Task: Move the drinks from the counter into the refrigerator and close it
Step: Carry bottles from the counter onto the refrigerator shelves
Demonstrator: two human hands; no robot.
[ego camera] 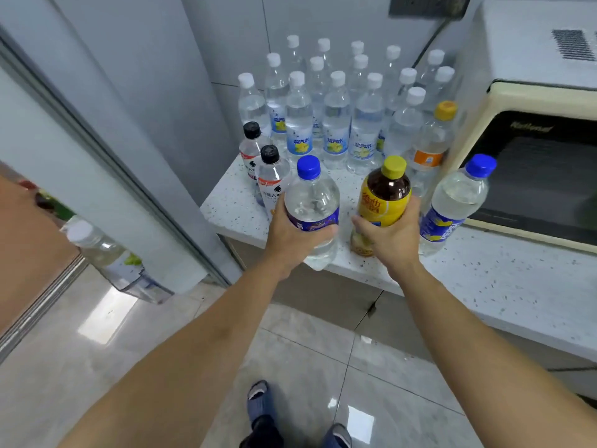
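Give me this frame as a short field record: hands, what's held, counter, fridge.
left hand: gripping clear blue-capped bottle
right hand: gripping brown yellow-capped bottle
counter: many bottles remain, mostly white-capped; second blue-capped Pepsi bottle near the microwave
fridge door: open at left, white-capped bottle in door shelf
progress: loading not finished

You can read "PEPSI" in white on the blue label of the clear blue-capped bottle (452,205), just right of your right-hand fingers (410,205). Beyond it, the microwave (529,130) door carries "National" in faint script. Beyond your fingers, the white-capped bottles (336,124) bear blue Chinese characters, too blurred to read reliably.
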